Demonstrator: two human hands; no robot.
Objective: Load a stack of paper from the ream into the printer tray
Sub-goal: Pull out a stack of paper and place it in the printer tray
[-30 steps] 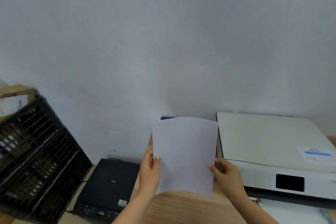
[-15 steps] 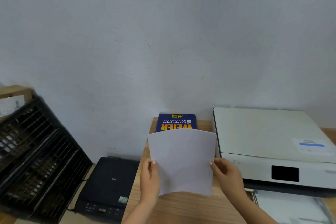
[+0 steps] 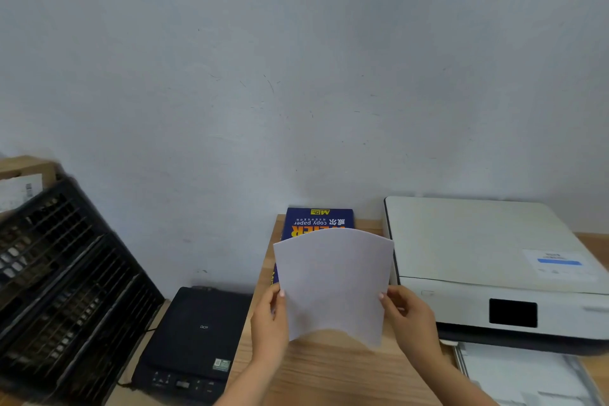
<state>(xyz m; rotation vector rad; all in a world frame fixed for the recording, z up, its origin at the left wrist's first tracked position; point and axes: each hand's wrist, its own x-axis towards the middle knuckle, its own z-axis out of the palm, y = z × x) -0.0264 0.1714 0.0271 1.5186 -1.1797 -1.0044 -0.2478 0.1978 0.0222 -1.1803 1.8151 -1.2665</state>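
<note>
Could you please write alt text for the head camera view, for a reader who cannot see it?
Two hands, left and right, hold a bowed stack of white paper upright above a wooden desk. A blue ream lies behind it, a white printer with its tray pulled out sits to the right, and a black scanner and crates lie left.

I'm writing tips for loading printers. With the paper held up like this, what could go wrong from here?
1. The paper stack bows between the left hand and right hand, held only at its side edges; sheets might fan or slip.
2. The printer tray sits low at the right, under the printer; a curved stack may catch or crease going in.
3. The tray seems to hold sheets already, so misalignment is possible.
</note>
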